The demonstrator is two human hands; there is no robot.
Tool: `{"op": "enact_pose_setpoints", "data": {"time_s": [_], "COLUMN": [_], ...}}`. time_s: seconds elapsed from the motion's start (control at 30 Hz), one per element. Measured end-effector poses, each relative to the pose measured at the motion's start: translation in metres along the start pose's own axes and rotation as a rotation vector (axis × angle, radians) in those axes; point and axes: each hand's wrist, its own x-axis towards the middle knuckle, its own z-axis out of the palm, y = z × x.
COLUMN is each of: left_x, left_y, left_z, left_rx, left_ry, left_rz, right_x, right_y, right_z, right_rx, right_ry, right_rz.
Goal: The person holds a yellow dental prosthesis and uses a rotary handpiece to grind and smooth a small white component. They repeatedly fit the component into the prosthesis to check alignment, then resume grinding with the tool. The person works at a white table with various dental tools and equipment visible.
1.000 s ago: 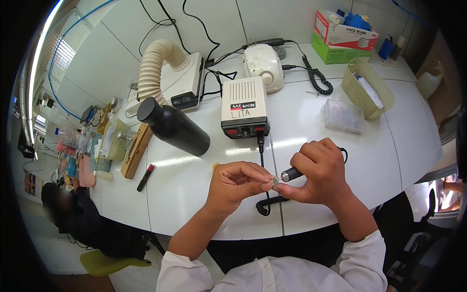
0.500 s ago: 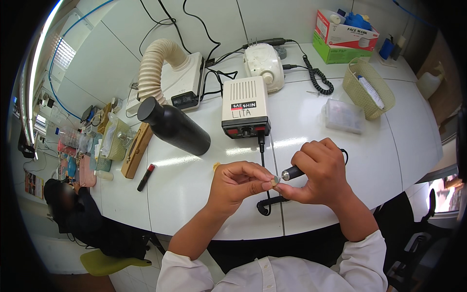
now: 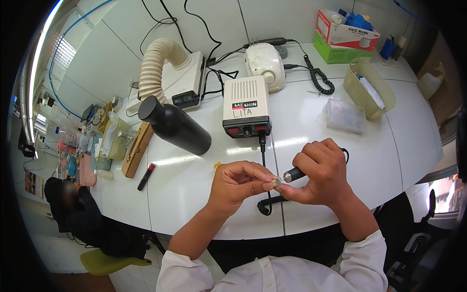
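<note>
My right hand (image 3: 322, 170) is wrapped round a black rotary handpiece (image 3: 294, 174) with a silver nose, which points left. From the nose a thin shank reaches a small greyish disc (image 3: 278, 181). My left hand (image 3: 238, 186) pinches a tiny cream-coloured piece (image 3: 274, 183) between thumb and fingertips, right beside the disc; whether the two touch I cannot tell. My right thumb lies close to the left fingertips, under the tool. Below both hands passes a black cord (image 3: 264, 208) on the white table. The piece's exact kind is too small to make out.
A cream control box (image 3: 246, 104) stands ahead, with a black bottle (image 3: 181, 130), a ribbed hose (image 3: 151, 73) and a marker (image 3: 146, 177) to its left. On the right are a clear case (image 3: 345, 117) and a basket (image 3: 367, 92). A person (image 3: 82, 209) sits far left.
The disc and the cream piece are tilted slightly differently between my fingers. The handpiece has shifted a touch to the right; both grips stay the same.
</note>
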Motion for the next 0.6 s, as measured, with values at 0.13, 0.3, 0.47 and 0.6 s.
{"op": "enact_pose_setpoints", "data": {"time_s": [0.13,0.3,0.47,0.6], "left_x": [0.0007,0.0012,0.0006,0.0002], "left_y": [-0.0003,-0.0005,0.0001,-0.0005], "left_z": [0.0006,0.0008,0.0023,0.0018], "left_rx": [-0.005,0.000,-0.005,-0.012], "left_ry": [-0.007,-0.012,0.001,-0.001], "left_rz": [0.009,0.016,0.004,0.001], "right_x": [-0.0007,-0.0011,-0.0011,-0.0007], "right_y": [-0.0002,-0.0002,0.0001,0.0007], "right_z": [-0.0003,-0.0002,0.0000,0.0005], "right_rx": [-0.007,-0.002,-0.004,0.003], "right_ry": [-0.011,-0.009,0.002,0.013], "right_rz": [-0.003,-0.002,-0.004,-0.015]}}
